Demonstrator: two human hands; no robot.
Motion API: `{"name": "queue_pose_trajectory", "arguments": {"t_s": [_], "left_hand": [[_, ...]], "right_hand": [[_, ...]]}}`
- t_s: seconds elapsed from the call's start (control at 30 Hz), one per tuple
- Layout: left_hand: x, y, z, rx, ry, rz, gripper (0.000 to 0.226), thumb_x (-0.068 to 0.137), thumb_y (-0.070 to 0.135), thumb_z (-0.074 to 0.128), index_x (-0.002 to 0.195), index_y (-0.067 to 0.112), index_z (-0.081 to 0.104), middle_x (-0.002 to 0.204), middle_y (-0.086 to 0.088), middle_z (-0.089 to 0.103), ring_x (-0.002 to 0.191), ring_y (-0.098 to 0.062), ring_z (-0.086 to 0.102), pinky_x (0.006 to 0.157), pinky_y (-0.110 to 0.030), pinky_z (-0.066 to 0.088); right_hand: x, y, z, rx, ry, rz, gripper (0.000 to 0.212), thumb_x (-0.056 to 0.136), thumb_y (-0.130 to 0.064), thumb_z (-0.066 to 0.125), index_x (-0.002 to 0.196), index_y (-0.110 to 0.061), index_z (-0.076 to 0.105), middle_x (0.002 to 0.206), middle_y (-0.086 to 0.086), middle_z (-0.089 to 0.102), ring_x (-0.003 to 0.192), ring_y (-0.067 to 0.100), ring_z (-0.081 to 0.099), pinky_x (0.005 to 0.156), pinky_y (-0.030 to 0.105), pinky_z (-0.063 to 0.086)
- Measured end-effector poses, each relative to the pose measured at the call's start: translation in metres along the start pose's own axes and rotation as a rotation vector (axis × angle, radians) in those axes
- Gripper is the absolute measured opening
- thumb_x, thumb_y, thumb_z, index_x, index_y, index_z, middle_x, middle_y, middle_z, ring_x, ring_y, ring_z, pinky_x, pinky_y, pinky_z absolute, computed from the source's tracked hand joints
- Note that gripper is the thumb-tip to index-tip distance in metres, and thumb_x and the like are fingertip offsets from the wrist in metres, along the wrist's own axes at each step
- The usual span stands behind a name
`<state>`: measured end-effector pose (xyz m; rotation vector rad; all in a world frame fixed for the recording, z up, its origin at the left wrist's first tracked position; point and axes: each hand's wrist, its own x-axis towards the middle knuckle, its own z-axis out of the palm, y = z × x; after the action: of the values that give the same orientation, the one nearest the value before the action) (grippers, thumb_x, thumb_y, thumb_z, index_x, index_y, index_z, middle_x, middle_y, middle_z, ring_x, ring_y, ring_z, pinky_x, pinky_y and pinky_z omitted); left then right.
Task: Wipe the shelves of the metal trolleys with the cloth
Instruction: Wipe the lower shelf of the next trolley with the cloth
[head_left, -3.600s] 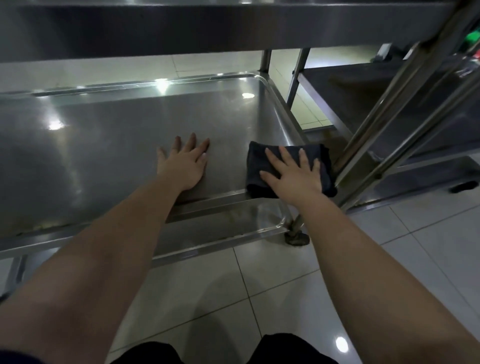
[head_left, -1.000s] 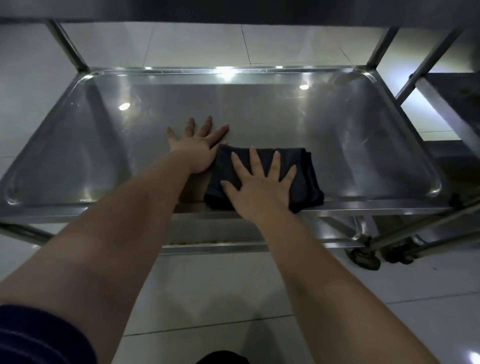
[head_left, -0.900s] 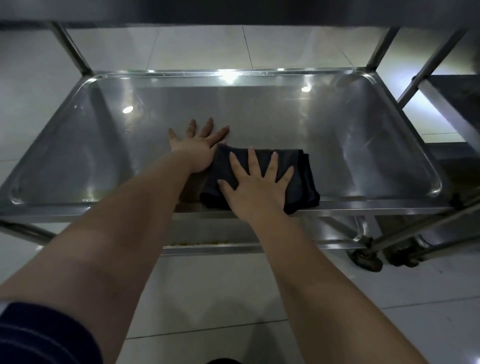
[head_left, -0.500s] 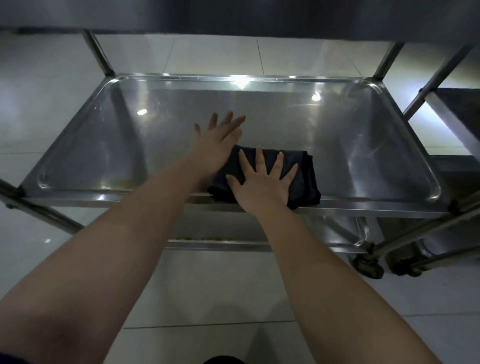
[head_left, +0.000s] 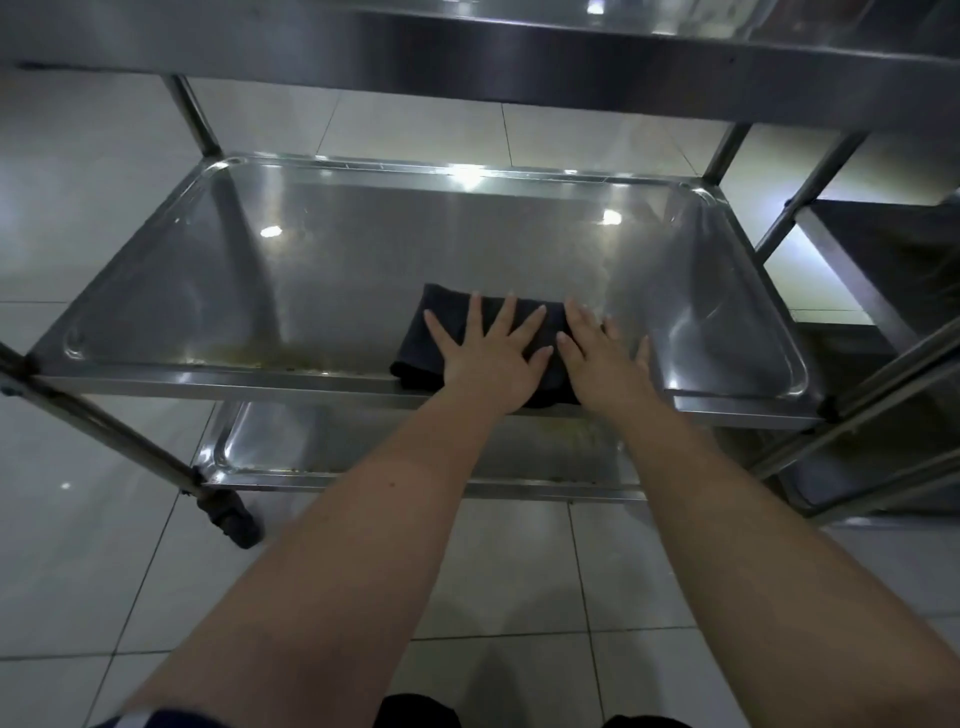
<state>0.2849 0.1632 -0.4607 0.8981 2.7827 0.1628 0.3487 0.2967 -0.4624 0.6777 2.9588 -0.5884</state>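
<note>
A dark folded cloth lies on the middle shelf of a stainless steel trolley, near its front rim. My left hand presses flat on the cloth with its fingers spread. My right hand lies flat beside it, covering the cloth's right edge, with its outer fingers on the bare steel. Both hands hide much of the cloth. Yellowish streaks of grime run along the shelf's front left edge.
The trolley's top shelf overhangs close above. Its bottom shelf shows below, with a black caster at the front left leg. A second metal trolley stands close on the right. Pale floor tiles surround them.
My left hand has lifted off the bare shelf and come down on the cloth. My right hand has slid from the cloth's middle to its right edge.
</note>
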Motion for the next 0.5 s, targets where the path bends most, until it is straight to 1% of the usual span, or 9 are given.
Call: {"name": "queue_pose_trajectory", "arguments": {"t_s": [0.07,0.13,0.23,0.33,0.4,0.5], "left_hand": [[-0.002,-0.013,0.0,0.029,-0.012,-0.042,0.068,0.092,0.076,0.008,0.153,0.051,-0.003,0.165,0.01,-0.013,0.15,-0.032,-0.02,0.103,-0.078,-0.014],[-0.005,-0.04,-0.006,0.042,-0.015,-0.079,0.078,0.083,0.086,0.008,0.152,0.053,-0.004,0.165,0.011,-0.014,0.15,-0.033,-0.019,0.103,-0.078,-0.013],[-0.013,-0.101,-0.021,0.021,-0.018,-0.198,0.084,0.077,0.091,0.014,0.151,0.055,-0.002,0.165,0.013,-0.011,0.151,-0.033,-0.015,0.105,-0.078,-0.011],[-0.022,-0.141,-0.03,-0.001,-0.05,-0.296,0.087,0.072,0.092,0.013,0.15,0.057,-0.004,0.165,0.013,-0.013,0.15,-0.033,-0.016,0.106,-0.078,-0.011],[-0.022,-0.133,-0.027,0.023,-0.063,-0.295,0.085,0.074,0.092,0.012,0.149,0.058,-0.009,0.165,0.011,-0.016,0.149,-0.038,-0.019,0.105,-0.079,-0.011],[-0.016,-0.09,-0.017,0.023,-0.079,-0.228,0.085,0.075,0.093,0.013,0.148,0.058,-0.013,0.164,0.009,-0.021,0.146,-0.044,-0.023,0.102,-0.081,-0.012]], "right_hand": [[-0.003,0.0,0.006,-0.03,0.009,-0.003,0.054,0.105,-0.049,0.01,0.156,-0.039,-0.006,0.165,-0.01,0.002,0.152,0.017,-0.003,0.117,0.053,-0.01],[-0.002,0.0,0.008,-0.078,-0.023,-0.011,0.055,0.104,-0.053,0.008,0.155,-0.041,-0.007,0.165,-0.011,-0.003,0.152,0.017,-0.006,0.117,0.055,-0.01],[0.0,0.001,0.01,-0.194,-0.068,-0.059,0.06,0.101,-0.06,0.014,0.155,-0.042,-0.002,0.165,-0.009,-0.01,0.152,0.022,-0.01,0.116,0.06,-0.009],[0.001,0.0,0.014,-0.229,-0.065,-0.057,0.062,0.099,-0.064,0.016,0.154,-0.045,-0.004,0.165,-0.007,-0.011,0.152,0.025,-0.012,0.116,0.063,-0.009],[0.0,-0.003,0.016,-0.25,-0.071,-0.05,0.059,0.1,-0.062,0.014,0.153,-0.047,-0.006,0.165,-0.008,-0.013,0.151,0.027,-0.014,0.115,0.065,-0.009],[-0.001,-0.007,0.017,-0.259,-0.083,-0.039,0.056,0.101,-0.059,0.012,0.153,-0.048,-0.008,0.164,-0.009,-0.016,0.15,0.029,-0.017,0.114,0.066,-0.011]]}}
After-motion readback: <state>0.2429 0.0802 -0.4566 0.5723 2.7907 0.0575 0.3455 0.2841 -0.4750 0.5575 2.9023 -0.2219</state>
